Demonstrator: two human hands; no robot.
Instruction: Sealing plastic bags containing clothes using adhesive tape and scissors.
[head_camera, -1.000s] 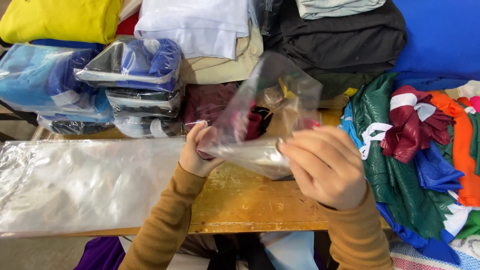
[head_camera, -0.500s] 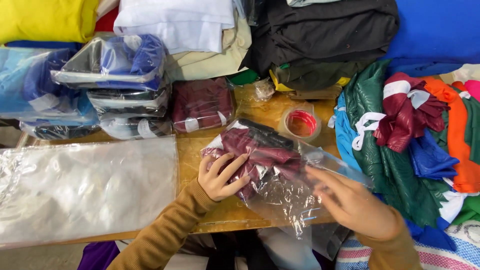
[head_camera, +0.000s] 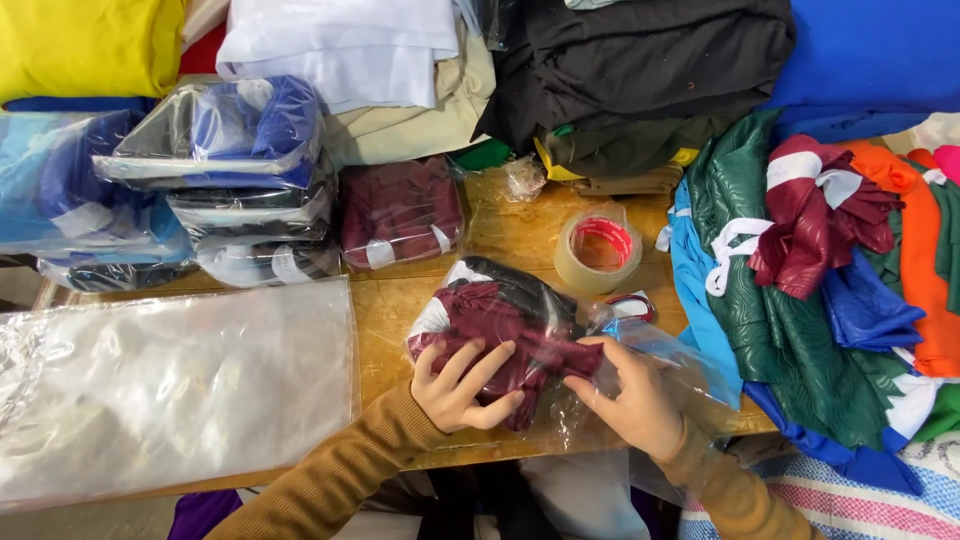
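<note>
Glossy clear plastic bag (head_camera: 600, 395) wraps matt maroon cloth (head_camera: 510, 325) on worn wooden table (head_camera: 400, 310)

On your wooden table (head_camera: 400, 310) a roll of clear packing tape (head_camera: 598, 250) stands near a bagged maroon garment (head_camera: 400, 212). To your left lies a flat stack of clear plastic bags (head_camera: 170, 390) below a pile of bagged blue and black garments (head_camera: 235, 180). Loose green, maroon and orange fabrics (head_camera: 820, 270) heap on your right.
</note>
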